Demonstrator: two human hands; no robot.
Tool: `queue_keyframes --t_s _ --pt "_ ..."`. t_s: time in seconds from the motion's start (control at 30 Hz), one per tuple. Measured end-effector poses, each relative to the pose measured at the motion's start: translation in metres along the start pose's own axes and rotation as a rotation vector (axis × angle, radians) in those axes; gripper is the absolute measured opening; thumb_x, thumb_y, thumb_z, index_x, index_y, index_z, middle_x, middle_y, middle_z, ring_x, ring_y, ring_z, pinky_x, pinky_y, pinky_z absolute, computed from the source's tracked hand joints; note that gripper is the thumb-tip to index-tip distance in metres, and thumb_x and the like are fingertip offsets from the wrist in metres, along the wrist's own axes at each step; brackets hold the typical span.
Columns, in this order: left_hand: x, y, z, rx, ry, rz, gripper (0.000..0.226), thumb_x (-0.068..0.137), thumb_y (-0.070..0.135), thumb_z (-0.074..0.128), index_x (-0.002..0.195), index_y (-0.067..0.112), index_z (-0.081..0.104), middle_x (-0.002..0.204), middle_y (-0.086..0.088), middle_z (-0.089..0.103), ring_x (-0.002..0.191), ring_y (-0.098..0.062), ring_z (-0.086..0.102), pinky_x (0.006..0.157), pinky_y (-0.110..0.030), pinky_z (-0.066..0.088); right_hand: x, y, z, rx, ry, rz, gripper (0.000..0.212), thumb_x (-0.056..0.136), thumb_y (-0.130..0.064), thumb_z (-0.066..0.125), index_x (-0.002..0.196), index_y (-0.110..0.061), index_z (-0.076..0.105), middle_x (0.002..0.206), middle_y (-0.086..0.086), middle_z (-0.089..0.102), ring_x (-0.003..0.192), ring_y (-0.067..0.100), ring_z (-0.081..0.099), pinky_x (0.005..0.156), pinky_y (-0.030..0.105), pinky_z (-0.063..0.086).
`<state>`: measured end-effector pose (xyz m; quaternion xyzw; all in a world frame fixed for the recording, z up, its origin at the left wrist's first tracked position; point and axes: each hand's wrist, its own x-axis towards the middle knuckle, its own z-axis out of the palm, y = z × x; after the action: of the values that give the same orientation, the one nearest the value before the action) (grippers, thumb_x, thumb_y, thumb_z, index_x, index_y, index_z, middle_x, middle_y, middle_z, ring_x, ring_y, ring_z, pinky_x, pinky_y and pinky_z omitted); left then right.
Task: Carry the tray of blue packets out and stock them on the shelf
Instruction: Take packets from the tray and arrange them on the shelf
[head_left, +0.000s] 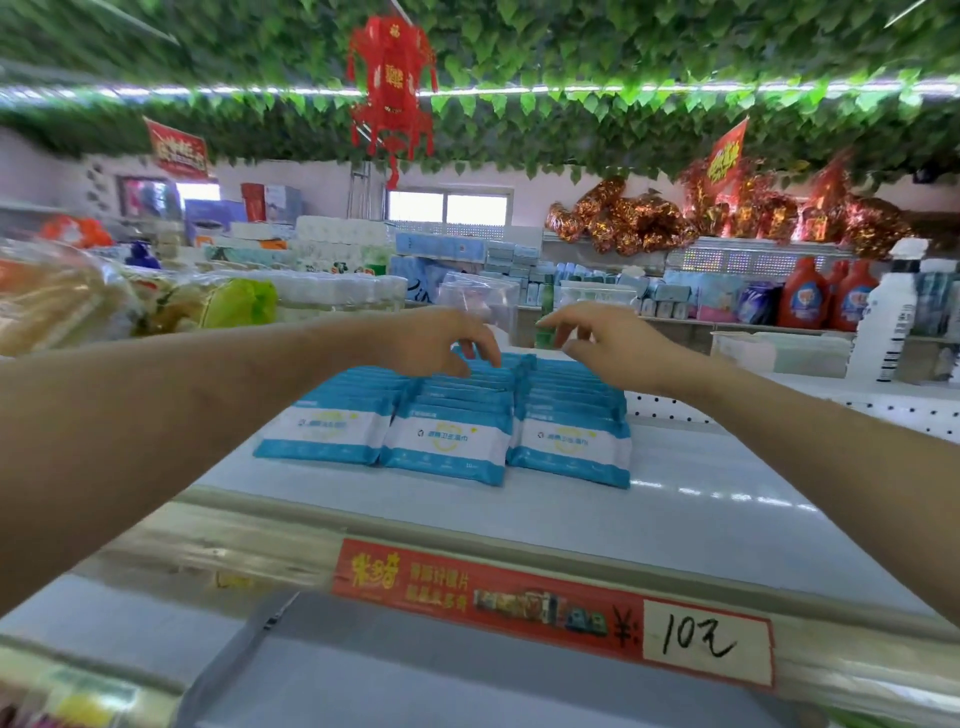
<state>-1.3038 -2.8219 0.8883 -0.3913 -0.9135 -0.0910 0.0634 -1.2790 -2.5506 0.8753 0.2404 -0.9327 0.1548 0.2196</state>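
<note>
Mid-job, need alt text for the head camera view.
Three rows of blue packets stand on a white shelf. The left hand reaches the middle row's back; the right hand hovers over the right row. A red price strip lines the shelf's front edge.

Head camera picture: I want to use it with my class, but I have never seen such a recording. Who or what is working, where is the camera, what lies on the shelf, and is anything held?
There is no machine here. A person works with bare hands, and the single picture comes from a camera worn on their head, looking forward and down along both arms. In front is a white shop shelf with a red price strip on its front edge. On the shelf lie blue packets in three neat rows running away from the viewer. The left hand reaches over the middle row, its curved fingers at the rear packets. The right hand hovers above the right row. Neither plainly grips anything.
</note>
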Motion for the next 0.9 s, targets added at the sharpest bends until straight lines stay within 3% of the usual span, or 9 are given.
queue_keyframes --t_s 0.1,0.2,0.3,0.37,0.5,0.6,0.73,0.9 --pt "-0.059 -0.043 -0.020 0.042 0.065 -0.186 0.036 0.098 0.009 0.064 0.131 0.024 0.067 0.129 0.009 0.062 0.115 -0.009 0.059 0.103 -0.030 0.046 0.034 -0.038 0.025 0.008 -0.022 -0.112 0.035 0.104 -0.013 0.051 0.134 -0.028 0.062 0.112 -0.006 0.062 0.096 0.010 0.059 0.080 0.026 0.048" --pt "-0.137 -0.076 -0.035 0.082 0.101 -0.391 0.036 0.097 0.010 0.066 0.128 0.028 0.067 0.126 0.010 0.066 0.111 -0.008 0.062 0.099 -0.030 0.050 0.073 -0.093 0.058 0.041 -0.050 -0.240 0.033 0.104 -0.019 0.051 0.135 -0.027 0.062 0.114 -0.006 0.063 0.097 0.013 0.061 0.090 0.035 0.051" --pt "-0.224 -0.090 -0.047 0.134 0.125 -0.559 0.036 0.096 0.008 0.067 0.126 0.027 0.068 0.121 0.006 0.069 0.107 -0.011 0.064 0.091 -0.023 0.050 0.102 -0.168 0.093 0.143 -0.070 -0.408 0.033 0.103 -0.018 0.052 0.134 -0.024 0.064 0.116 -0.008 0.063 0.098 0.010 0.057 0.089 0.031 0.047" --pt "-0.283 -0.089 -0.052 0.147 0.131 -0.685 0.035 0.097 0.011 0.066 0.126 0.030 0.068 0.120 0.011 0.067 0.106 -0.008 0.064 0.084 -0.015 0.046 0.113 -0.222 0.115 0.193 -0.098 -0.523 0.033 0.102 -0.016 0.053 0.133 -0.022 0.065 0.114 -0.010 0.061 0.098 0.007 0.054 0.086 0.028 0.043" --pt "-0.391 -0.072 -0.046 0.125 0.153 -0.908 0.030 0.100 0.019 0.065 0.125 0.034 0.065 0.121 0.014 0.065 0.107 -0.003 0.063 0.090 -0.025 0.052 0.112 -0.323 0.158 0.275 -0.190 -0.736 0.023 0.101 -0.017 0.054 0.119 -0.019 0.068 0.108 -0.009 0.065 0.095 0.012 0.058 0.085 0.035 0.048" --pt "-0.462 -0.049 -0.026 0.083 0.151 -1.092 0.032 0.100 0.018 0.064 0.128 0.032 0.065 0.121 0.013 0.064 0.108 -0.006 0.062 0.093 -0.031 0.053 0.092 -0.395 0.186 0.341 -0.284 -0.884 0.019 0.104 -0.018 0.050 0.116 -0.023 0.065 0.101 -0.016 0.058 0.086 0.000 0.052 0.078 0.031 0.042" --pt "-0.547 -0.011 0.017 0.075 0.163 -1.308 0.033 0.096 0.015 0.065 0.127 0.027 0.068 0.118 0.009 0.070 0.104 -0.011 0.066 0.095 -0.033 0.053 0.046 -0.472 0.229 0.384 -0.450 -1.034 0.032 0.104 -0.025 0.048 0.131 -0.025 0.064 0.118 -0.009 0.058 0.103 0.013 0.057 0.086 0.036 0.048" --pt "-0.624 0.035 0.124 -0.019 0.121 -1.495 0.041 0.089 0.005 0.065 0.127 0.018 0.070 0.116 0.005 0.071 0.093 -0.005 0.061 0.083 -0.007 0.042 -0.033 -0.507 0.326 0.328 -0.667 -1.134 0.035 0.098 -0.014 0.053 0.130 -0.016 0.066 0.127 0.005 0.063 0.115 0.022 0.059 0.093 0.032 0.045"
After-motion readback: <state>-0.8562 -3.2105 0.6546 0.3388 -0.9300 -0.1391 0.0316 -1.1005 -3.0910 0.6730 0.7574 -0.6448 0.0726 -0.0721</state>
